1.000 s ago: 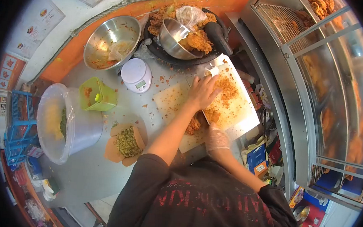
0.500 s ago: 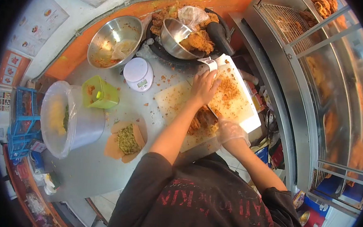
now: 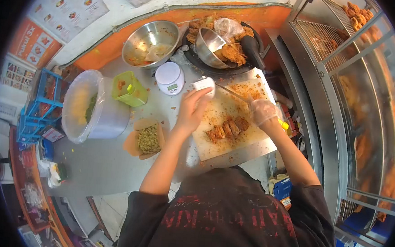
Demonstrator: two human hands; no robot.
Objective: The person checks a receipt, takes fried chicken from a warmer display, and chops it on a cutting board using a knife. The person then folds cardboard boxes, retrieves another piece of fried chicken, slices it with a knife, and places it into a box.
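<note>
My left hand [image 3: 192,112], bare, is closed around a small white object [image 3: 204,85] with faint print, just left of the cutting board's far corner. My right hand [image 3: 263,113] wears a clear plastic glove and grips a knife [image 3: 232,93]. Its blade points left over the board, and a yellow handle end shows below the palm. On the crumb-covered white cutting board [image 3: 231,154] lies a row of sliced fried chicken [image 3: 228,129], apart from both hands. An open brown paper box [image 3: 133,143] with green, crumbly food stands to the left.
Behind are a white kitchen scale [image 3: 169,74], a steel bowl [image 3: 136,47] and a black tray [image 3: 196,65] of fried chicken with another steel bowl [image 3: 207,51]. A lined tub [image 3: 114,114] and green container [image 3: 134,92] stand left. A glass-fronted food cabinet [image 3: 337,132] borders the right.
My left hand has moved left, off the board, with the white object. My right hand has lifted the knife from the chicken and moved away toward the far side. The view has shifted.
</note>
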